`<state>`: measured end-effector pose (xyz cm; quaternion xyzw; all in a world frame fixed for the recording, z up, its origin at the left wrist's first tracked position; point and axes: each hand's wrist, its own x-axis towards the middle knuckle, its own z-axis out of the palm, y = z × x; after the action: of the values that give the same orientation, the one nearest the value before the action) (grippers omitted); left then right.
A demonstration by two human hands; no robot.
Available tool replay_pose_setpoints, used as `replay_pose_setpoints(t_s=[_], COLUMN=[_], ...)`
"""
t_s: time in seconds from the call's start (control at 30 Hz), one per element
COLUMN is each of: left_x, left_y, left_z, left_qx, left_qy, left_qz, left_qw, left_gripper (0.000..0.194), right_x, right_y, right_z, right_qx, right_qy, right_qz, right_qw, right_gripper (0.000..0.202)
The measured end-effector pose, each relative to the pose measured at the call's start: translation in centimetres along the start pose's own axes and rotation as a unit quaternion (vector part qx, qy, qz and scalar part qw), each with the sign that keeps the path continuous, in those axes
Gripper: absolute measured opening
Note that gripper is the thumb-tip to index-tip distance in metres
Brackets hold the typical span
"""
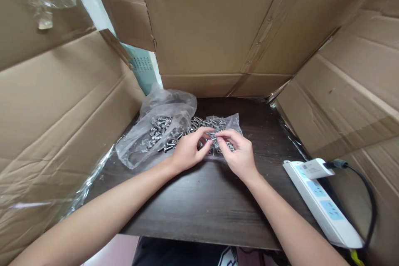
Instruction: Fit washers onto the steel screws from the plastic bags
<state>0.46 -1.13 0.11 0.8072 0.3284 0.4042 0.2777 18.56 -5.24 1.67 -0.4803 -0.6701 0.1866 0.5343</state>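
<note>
Apparently, the right hand [238, 153] pinches a small metal piece [213, 138] by fingertips, as suits its size; whether the curled left hand [189, 149] also grips it is unclear. Around them, plastic bags [168, 97] gather the bolts [160, 126] on the desk [187, 199].

Single view, head-worn. Vantage: above the near edge of the dark tabletop [202, 203], at the wearer's own position, with the dark clothing [183, 253] at the bottom border. Facing: forward and down, toward the far cardboard wall [215, 29]. Range: close; left hand [188, 149] and right hand [240, 153] near mid-frame. Coverage: wide, taking in the left cardboard wall [62, 108] and right cardboard wall [352, 75].
</note>
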Motion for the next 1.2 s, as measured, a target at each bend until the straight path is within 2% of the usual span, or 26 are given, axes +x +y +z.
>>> replay_pose_setpoints(t_s=[0.3, 0.67, 1.07, 1.2], left_x=[-0.1, 0.2, 0.2, 0.1], left_y=[0.0, -0.5, -0.7, -0.7], left_z=[0.0, -0.4, -0.4, -0.4], left_qx=[0.035, 0.004, 0.024, 0.046], left_qy=[-0.003, -0.027, -0.034, -0.004], left_qz=[0.010, 0.031, 0.062, 0.052], left_qw=[0.999, 0.999, 0.997, 0.998], left_gripper=[0.032, 0.030, 0.031, 0.034], right_x=[0.1, 0.2, 0.3, 0.3], right_y=[-0.4, 0.5, 0.5, 0.3], right_z=[-0.1, 0.1, -0.2, -0.3], right_qx=[-0.039, 0.035, -0.048, -0.082], right_qy=[0.007, -0.029, -0.063, -0.067], right_qz=[-0.052, 0.001, 0.035, 0.006], right_qw=[0.998, 0.999, 0.996, 0.994], right_gripper=[0.009, 0.022, 0.017, 0.016])
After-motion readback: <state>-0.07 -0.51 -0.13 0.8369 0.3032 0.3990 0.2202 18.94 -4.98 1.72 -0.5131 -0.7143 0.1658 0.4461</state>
